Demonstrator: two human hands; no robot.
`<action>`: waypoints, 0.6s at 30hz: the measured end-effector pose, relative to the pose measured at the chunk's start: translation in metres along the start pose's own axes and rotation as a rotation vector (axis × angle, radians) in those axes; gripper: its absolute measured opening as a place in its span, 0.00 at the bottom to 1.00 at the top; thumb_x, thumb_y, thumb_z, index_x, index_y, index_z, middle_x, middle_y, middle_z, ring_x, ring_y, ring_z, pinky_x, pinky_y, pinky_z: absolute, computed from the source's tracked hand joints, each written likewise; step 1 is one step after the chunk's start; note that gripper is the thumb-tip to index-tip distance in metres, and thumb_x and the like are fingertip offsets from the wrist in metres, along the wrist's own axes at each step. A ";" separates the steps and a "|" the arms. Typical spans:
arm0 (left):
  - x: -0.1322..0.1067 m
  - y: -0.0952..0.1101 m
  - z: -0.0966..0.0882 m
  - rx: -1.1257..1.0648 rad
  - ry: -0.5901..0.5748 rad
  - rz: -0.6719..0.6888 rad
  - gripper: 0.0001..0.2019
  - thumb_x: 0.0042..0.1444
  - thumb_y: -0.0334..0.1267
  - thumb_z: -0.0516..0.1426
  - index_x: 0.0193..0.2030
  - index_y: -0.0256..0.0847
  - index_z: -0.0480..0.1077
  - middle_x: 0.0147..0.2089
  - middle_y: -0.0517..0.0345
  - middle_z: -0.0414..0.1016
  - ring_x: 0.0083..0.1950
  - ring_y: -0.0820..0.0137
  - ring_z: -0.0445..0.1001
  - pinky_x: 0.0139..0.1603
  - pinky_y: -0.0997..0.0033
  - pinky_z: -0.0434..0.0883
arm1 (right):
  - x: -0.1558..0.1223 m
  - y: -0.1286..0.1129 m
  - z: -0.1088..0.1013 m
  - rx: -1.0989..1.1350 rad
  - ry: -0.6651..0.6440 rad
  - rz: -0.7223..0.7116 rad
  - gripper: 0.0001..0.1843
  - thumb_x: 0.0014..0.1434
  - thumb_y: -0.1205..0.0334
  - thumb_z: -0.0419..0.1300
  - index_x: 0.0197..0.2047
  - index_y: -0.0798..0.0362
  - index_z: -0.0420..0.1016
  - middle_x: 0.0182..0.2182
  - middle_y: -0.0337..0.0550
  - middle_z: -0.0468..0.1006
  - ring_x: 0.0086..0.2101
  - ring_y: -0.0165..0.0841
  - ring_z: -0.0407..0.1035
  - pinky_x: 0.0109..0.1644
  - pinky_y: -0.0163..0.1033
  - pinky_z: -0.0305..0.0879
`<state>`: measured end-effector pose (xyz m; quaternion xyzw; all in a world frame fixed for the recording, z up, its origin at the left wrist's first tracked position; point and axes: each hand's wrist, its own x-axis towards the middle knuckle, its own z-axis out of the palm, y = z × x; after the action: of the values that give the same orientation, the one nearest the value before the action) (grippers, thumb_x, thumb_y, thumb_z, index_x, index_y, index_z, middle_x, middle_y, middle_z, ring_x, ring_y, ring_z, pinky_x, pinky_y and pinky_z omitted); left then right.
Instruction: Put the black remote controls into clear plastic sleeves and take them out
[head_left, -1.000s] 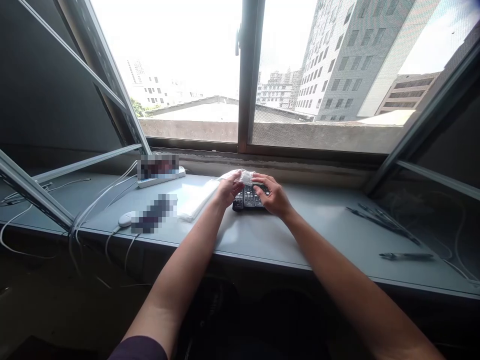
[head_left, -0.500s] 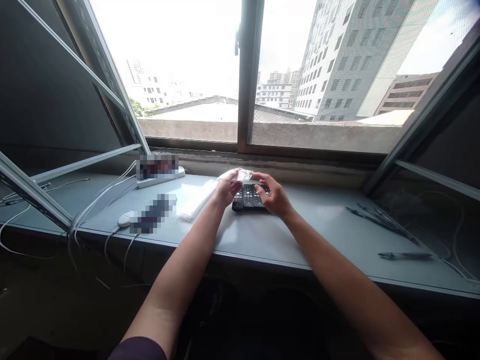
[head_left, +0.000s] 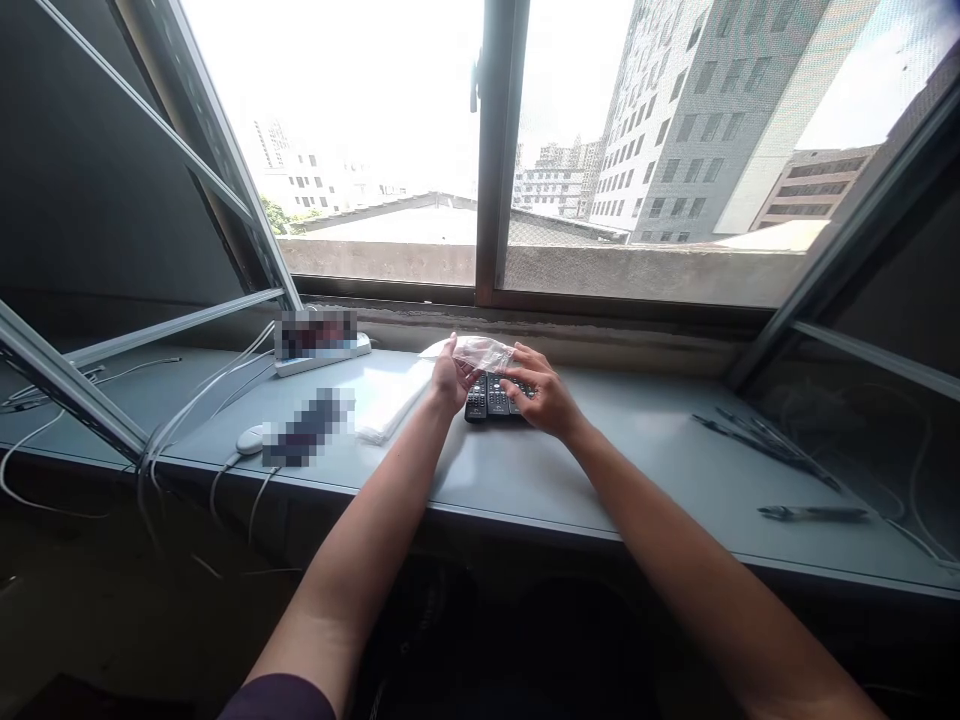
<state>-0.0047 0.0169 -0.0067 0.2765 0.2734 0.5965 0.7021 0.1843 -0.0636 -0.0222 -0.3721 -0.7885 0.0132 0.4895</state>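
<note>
Positions taken from the row of black remotes [head_left: 497,398] lying on the grey desk [head_left: 660,455]. Nearest us, well right of the remotes: one pen [head_left: 814,514], with several dark pens [head_left: 765,446] behind it. Well left of the remotes: round white charger [head_left: 250,440]; closer in on that side, a flat white stack [head_left: 394,405]. At the remotes' left end we see the left hand [head_left: 451,382], half open, thumb raised apart from the fingers, clear film against it. Over their right end, the right hand [head_left: 547,395], fingers bent, tips touching the film; we cannot tell whether they pinch it. The clear film [head_left: 486,353] spans both hands above the remotes' far end. Beyond the remotes: window post [head_left: 501,150].
</note>
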 end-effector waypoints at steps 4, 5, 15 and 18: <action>0.007 0.006 -0.007 -0.126 0.177 0.090 0.18 0.78 0.44 0.49 0.44 0.39 0.77 0.42 0.51 0.85 0.42 0.67 0.84 0.43 0.70 0.78 | 0.001 -0.006 -0.004 0.008 0.008 -0.020 0.15 0.72 0.57 0.64 0.56 0.46 0.89 0.67 0.49 0.78 0.73 0.51 0.62 0.76 0.63 0.63; 0.009 0.006 -0.008 -0.134 0.192 0.101 0.17 0.78 0.43 0.50 0.44 0.39 0.76 0.42 0.51 0.85 0.42 0.66 0.85 0.44 0.70 0.78 | 0.002 -0.007 -0.004 0.008 0.010 -0.021 0.15 0.72 0.56 0.63 0.56 0.46 0.89 0.67 0.50 0.78 0.72 0.51 0.63 0.76 0.62 0.64; 0.011 0.005 -0.011 -0.112 0.128 0.132 0.16 0.77 0.43 0.51 0.51 0.39 0.78 0.50 0.47 0.86 0.48 0.65 0.86 0.48 0.68 0.80 | 0.000 -0.016 -0.005 0.078 -0.142 0.091 0.36 0.71 0.36 0.64 0.74 0.45 0.75 0.73 0.52 0.72 0.75 0.53 0.59 0.77 0.61 0.63; 0.009 0.008 -0.012 -0.118 0.093 0.147 0.18 0.77 0.44 0.49 0.58 0.39 0.77 0.55 0.46 0.86 0.52 0.64 0.85 0.50 0.69 0.80 | 0.000 -0.017 -0.007 0.088 -0.154 0.104 0.35 0.71 0.34 0.63 0.72 0.45 0.77 0.74 0.52 0.69 0.76 0.52 0.57 0.77 0.60 0.62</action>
<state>-0.0174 0.0279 -0.0093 0.2261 0.2493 0.6736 0.6580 0.1801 -0.0780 -0.0121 -0.3885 -0.8022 0.1021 0.4418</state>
